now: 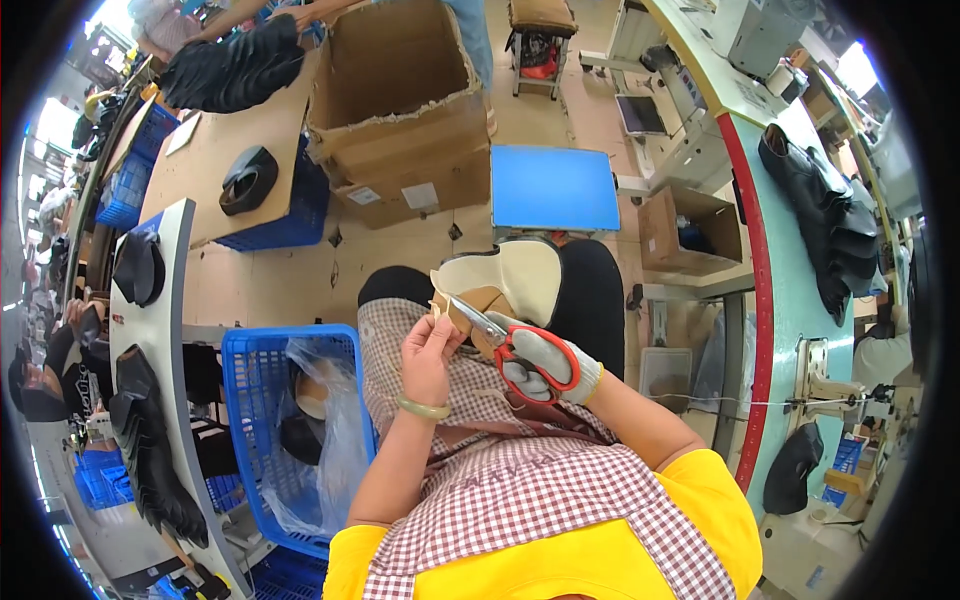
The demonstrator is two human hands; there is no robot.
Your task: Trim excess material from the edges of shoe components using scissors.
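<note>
Scissors held at edge of piece, over the lap

The piece (530,278), cream-faced with a tan flap, is laid across the lap, over dark trousers and a checked apron (545,490). Its tan edge is pinched between the thumb and fingers of the bare left grip (428,350); a bangle (424,408) is worn at that wrist. The red-handled scissors (540,362) are held by the gloved right grip (545,365), closed round the handles. The blades are pointed leftward across the tan flap, tips just beside the left fingertips (whether any material is caught between them cannot be told).

To the left, a blue basket (234,430) is set near the knee, with a clear bag (335,450) and some dark and pale pieces inside. Beyond it, overlapped black pieces (152,445) are laid on a narrow grey desk (176,290). Ahead, a blue stool (555,190) is placed beside a large open box (410,170); a co-worker's arm (232,16) is partly seen farther off. To the right, more black pieces are carried by a green desk (785,290) edged in red.
</note>
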